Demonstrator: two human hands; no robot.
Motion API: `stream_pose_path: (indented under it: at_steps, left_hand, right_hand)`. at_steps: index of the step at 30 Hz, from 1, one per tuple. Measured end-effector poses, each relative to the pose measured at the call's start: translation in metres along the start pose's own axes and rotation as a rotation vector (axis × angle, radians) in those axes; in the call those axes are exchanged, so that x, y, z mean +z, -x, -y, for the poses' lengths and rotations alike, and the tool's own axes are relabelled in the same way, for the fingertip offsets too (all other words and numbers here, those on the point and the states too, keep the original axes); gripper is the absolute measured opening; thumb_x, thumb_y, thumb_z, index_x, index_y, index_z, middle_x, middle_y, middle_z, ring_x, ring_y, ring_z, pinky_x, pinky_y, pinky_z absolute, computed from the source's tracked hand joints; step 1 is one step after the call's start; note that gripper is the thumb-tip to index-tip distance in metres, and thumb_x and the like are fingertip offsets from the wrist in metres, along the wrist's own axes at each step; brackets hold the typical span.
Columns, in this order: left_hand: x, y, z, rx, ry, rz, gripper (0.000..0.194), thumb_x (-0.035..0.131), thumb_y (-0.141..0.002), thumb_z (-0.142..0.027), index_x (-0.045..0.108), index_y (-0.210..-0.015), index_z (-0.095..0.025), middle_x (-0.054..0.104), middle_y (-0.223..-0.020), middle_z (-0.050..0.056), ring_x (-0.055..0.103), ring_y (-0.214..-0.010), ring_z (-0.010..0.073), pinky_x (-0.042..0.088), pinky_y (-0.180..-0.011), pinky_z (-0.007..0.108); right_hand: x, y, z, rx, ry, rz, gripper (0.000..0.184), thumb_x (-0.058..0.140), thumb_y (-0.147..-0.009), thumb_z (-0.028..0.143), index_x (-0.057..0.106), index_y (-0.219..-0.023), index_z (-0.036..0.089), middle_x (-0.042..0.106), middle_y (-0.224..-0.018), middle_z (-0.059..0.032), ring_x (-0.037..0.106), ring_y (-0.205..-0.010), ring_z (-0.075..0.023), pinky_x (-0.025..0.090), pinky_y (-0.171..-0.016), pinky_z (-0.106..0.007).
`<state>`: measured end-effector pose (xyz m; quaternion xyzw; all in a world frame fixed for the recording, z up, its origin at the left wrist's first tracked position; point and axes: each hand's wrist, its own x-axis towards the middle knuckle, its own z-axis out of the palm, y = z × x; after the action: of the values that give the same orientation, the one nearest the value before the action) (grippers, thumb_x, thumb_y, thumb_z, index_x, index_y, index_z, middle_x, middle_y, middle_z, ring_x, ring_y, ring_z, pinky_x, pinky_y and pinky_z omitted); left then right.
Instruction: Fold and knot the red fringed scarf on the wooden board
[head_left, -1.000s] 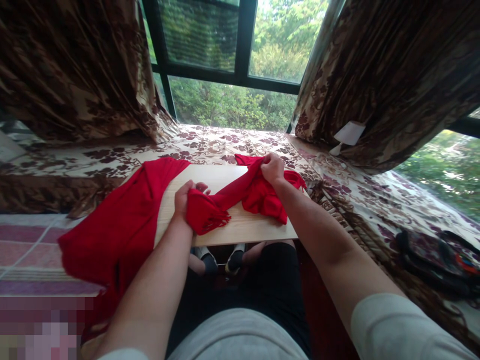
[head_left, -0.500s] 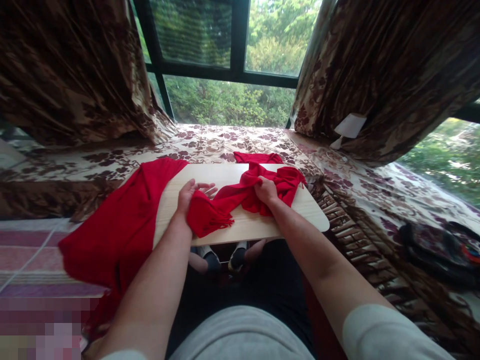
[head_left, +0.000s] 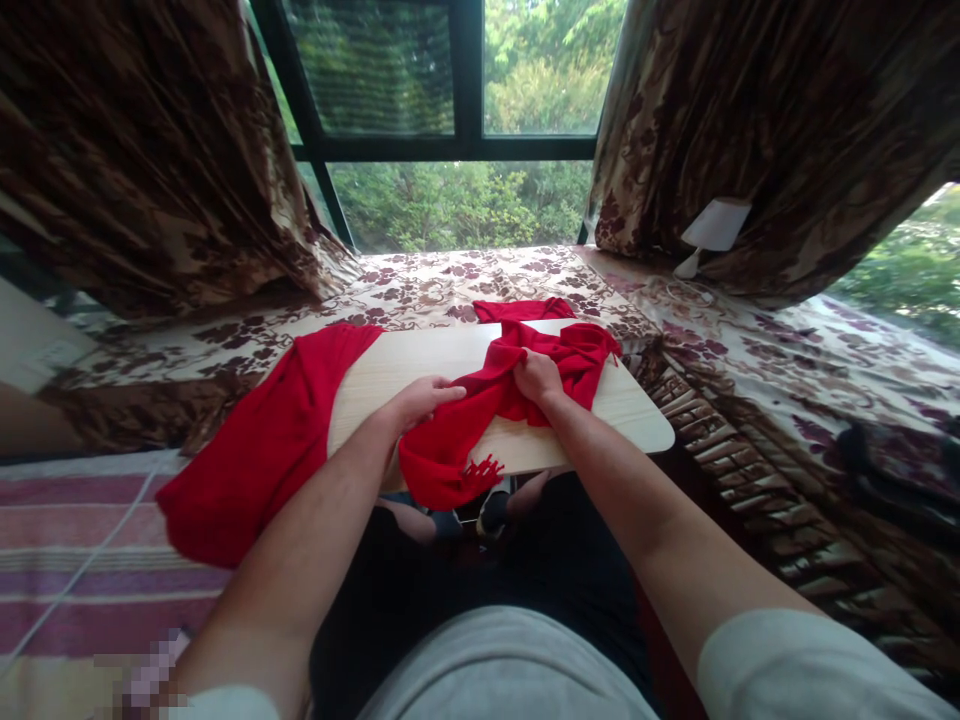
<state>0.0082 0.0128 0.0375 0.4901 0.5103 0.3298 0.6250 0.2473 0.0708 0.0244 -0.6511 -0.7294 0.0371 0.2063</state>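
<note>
A red fringed scarf (head_left: pixel 442 455) lies bunched over the right part of a small pale wooden table (head_left: pixel 405 362), its near end drooping over the front edge. My right hand (head_left: pixel 537 376) is closed around a gathered fold of it. At the scarf's upper left edge is my left hand (head_left: pixel 429 398), thumb laid along the cloth; the fingers look closed on it, partly hidden. A second spread of red cloth (head_left: pixel 262 450) covers the table's left end and hangs off that side.
Another folded red cloth (head_left: pixel 521 310) rests behind the table on the floral-covered ledge (head_left: pixel 420 285). To the right are a white lamp (head_left: pixel 716 224) and a dark bag (head_left: pixel 892 485). A striped cover (head_left: pixel 90 540) lies at lower left. Patterned curtains (head_left: pixel 675 120) flank the window.
My left hand has turned over and moved right, from spread fingers to the scarf's edge. The scarf's fringed end has shifted right and now hangs lower. My right hand keeps its hold.
</note>
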Motion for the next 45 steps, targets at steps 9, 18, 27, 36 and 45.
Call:
stream_pose_path:
  at_steps: [9,18,27,36,45]
  left_hand:
    - [0.023,-0.006,0.006,0.118,-0.5,-0.142,0.017,0.069,-0.058,-0.016,0.073,-0.074,-0.016,0.071,-0.068,0.002,0.068,-0.064,0.0217,0.05,-0.055,0.026]
    - [-0.009,0.008,0.01,0.085,-0.169,-0.361,0.024,0.055,-0.055,-0.012,0.065,-0.077,-0.015,0.063,-0.055,0.0,0.06,-0.047,0.0165,0.046,-0.045,0.023]
    - [-0.056,0.058,-0.036,0.076,0.049,-0.267,0.053,0.074,-0.056,-0.008,0.06,-0.107,-0.015,0.071,-0.08,0.005,0.068,-0.06,0.017,0.059,-0.054,0.027]
    - [-0.052,0.094,-0.07,0.209,-0.094,-0.322,0.055,0.084,-0.055,-0.014,0.069,-0.107,-0.013,0.074,-0.08,0.004,0.071,-0.067,0.0172,0.058,-0.059,0.022]
    - [-0.066,0.118,-0.078,0.353,-0.08,-0.307,0.055,0.087,-0.057,-0.02,0.067,-0.108,-0.021,0.075,-0.094,0.001,0.071,-0.076,0.0163,0.058,-0.067,0.022]
  right_hand:
    - [-0.004,0.003,0.003,-0.002,0.015,0.023,0.042,0.03,-0.102,0.036,0.068,-0.111,0.02,0.073,-0.112,-0.0117,0.068,-0.104,-0.0267,0.047,-0.088,-0.032]
    - [0.002,0.002,0.001,-0.016,-0.002,0.0,0.045,0.033,-0.101,0.05,0.066,-0.107,0.021,0.071,-0.112,-0.0121,0.067,-0.101,-0.0266,0.046,-0.086,-0.034]
    - [0.006,0.003,-0.001,-0.053,-0.027,-0.049,0.024,0.055,-0.091,0.04,0.064,-0.102,0.021,0.07,-0.103,-0.0095,0.064,-0.094,-0.0254,0.046,-0.084,-0.034]
    - [0.007,0.004,-0.002,-0.134,0.006,-0.085,0.035,0.059,-0.088,0.04,0.065,-0.116,0.02,0.065,-0.111,-0.0115,0.058,-0.104,-0.028,0.043,-0.094,-0.038]
    - [0.006,0.003,-0.002,-0.149,0.018,-0.046,0.05,0.054,-0.091,0.047,0.059,-0.137,0.028,0.058,-0.127,-0.0104,0.053,-0.114,-0.0284,0.041,-0.099,-0.04]
